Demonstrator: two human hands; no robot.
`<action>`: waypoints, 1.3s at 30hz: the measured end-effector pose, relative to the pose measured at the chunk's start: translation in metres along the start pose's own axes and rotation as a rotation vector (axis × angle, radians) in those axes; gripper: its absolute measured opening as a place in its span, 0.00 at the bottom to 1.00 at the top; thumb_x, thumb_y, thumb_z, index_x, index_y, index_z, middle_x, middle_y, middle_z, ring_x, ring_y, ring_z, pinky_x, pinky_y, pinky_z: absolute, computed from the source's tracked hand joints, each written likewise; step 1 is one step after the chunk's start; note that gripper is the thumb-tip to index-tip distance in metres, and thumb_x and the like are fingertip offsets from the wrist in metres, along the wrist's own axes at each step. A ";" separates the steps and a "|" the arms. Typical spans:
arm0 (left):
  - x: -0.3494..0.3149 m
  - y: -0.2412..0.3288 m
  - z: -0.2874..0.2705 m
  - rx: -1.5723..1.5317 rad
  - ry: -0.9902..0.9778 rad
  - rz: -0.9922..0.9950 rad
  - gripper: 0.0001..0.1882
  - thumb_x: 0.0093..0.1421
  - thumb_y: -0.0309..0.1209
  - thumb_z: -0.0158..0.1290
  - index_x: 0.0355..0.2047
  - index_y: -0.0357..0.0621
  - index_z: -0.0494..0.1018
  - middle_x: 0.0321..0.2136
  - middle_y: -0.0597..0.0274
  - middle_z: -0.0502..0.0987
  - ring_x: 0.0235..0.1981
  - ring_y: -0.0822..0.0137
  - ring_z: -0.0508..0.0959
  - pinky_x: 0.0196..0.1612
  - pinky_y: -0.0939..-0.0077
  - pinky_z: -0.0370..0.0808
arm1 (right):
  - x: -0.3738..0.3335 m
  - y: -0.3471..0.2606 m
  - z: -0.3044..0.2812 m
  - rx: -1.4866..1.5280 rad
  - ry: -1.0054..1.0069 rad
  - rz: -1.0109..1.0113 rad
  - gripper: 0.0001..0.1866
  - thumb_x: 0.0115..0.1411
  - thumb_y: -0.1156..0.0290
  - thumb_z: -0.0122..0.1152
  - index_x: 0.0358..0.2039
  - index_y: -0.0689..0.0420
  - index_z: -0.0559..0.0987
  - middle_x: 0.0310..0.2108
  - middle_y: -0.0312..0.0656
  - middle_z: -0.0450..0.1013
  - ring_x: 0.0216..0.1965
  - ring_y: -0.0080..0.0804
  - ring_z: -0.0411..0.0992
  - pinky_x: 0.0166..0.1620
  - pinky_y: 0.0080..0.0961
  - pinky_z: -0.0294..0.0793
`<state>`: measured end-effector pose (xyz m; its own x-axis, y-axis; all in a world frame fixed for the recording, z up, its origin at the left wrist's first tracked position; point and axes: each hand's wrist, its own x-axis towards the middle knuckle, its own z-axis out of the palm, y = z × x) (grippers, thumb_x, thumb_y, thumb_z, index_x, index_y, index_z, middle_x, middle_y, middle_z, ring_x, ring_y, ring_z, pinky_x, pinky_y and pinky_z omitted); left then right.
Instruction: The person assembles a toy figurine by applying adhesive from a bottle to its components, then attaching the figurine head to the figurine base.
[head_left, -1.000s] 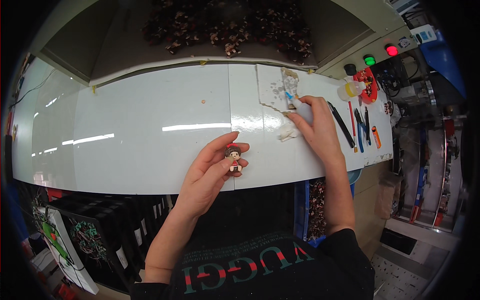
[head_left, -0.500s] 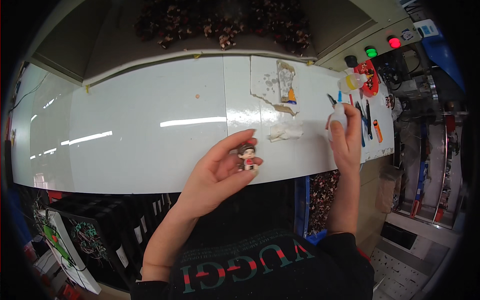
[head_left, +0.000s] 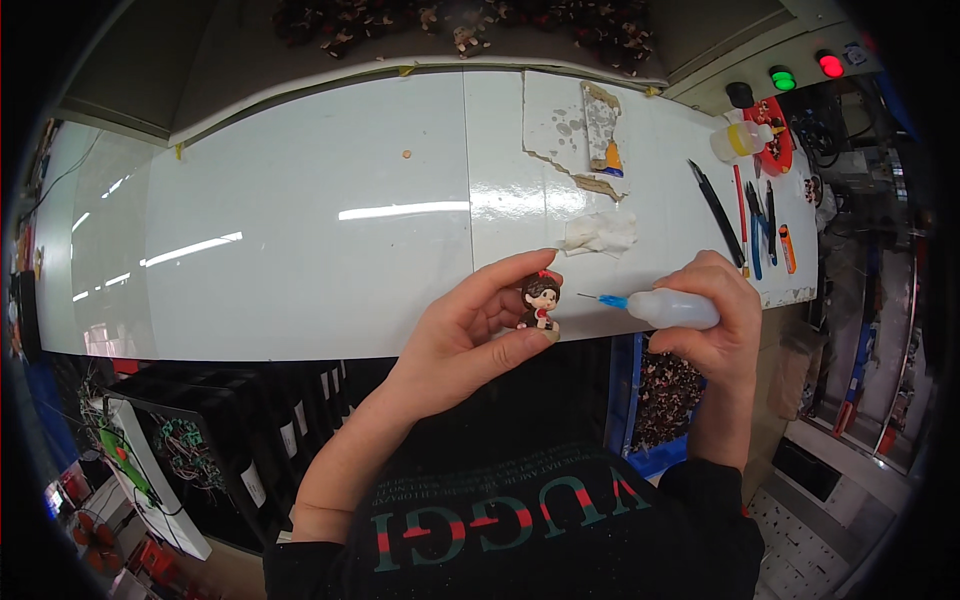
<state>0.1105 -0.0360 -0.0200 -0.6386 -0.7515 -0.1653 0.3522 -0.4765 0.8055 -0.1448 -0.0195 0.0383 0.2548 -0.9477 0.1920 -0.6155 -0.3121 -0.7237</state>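
A small figurine with brown hair, a red bow and a dark body with red sits between the thumb and fingers of my left hand, above the table's near edge. My right hand grips a white squeeze bottle held on its side. Its blue-based needle tip points left at the figurine, with a short gap between them. Behind the needle, a crumpled white tissue lies on the table.
The white table holds a stained board piece, black tweezers, an orange-capped tool, a yellowish bottle and a red tray. Many figurines fill the shelf behind. A blue bin of small parts stands below the edge.
The squeeze bottle in my right hand has come down, tilting from upright to sideways with its needle toward the figurine. My left hand has turned the figurine slightly, still holding it.
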 end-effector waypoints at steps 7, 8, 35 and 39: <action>-0.002 0.004 -0.009 -0.066 0.034 -0.031 0.24 0.62 0.23 0.45 0.60 0.39 0.59 0.49 0.58 0.68 0.46 0.69 0.72 0.50 0.75 0.70 | -0.002 0.003 0.008 -0.007 -0.025 -0.043 0.24 0.37 0.56 0.75 0.31 0.58 0.78 0.24 0.37 0.72 0.25 0.28 0.70 0.27 0.20 0.66; -0.001 0.005 -0.011 -0.116 0.034 -0.079 0.23 0.63 0.24 0.42 0.60 0.38 0.60 0.48 0.57 0.68 0.46 0.68 0.72 0.50 0.74 0.70 | -0.002 0.002 0.009 -0.003 -0.025 -0.047 0.24 0.38 0.56 0.75 0.31 0.58 0.78 0.24 0.37 0.72 0.25 0.28 0.70 0.27 0.21 0.66; -0.007 0.019 -0.011 -0.268 0.147 -0.165 0.18 0.61 0.27 0.46 0.52 0.38 0.69 0.40 0.61 0.71 0.39 0.69 0.75 0.46 0.74 0.73 | 0.016 -0.015 0.024 -0.111 -0.064 -0.073 0.20 0.37 0.59 0.75 0.28 0.56 0.78 0.22 0.38 0.71 0.24 0.35 0.68 0.28 0.27 0.65; -0.007 0.020 -0.011 -0.272 0.144 -0.170 0.18 0.62 0.27 0.47 0.52 0.39 0.69 0.40 0.62 0.71 0.38 0.70 0.75 0.46 0.74 0.73 | 0.017 -0.017 0.023 -0.124 -0.063 -0.069 0.20 0.37 0.60 0.75 0.28 0.56 0.78 0.22 0.38 0.71 0.24 0.35 0.68 0.28 0.27 0.65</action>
<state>0.1302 -0.0454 -0.0088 -0.6077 -0.6986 -0.3778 0.4308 -0.6896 0.5822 -0.1126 -0.0288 0.0382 0.3440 -0.9187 0.1938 -0.6811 -0.3863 -0.6220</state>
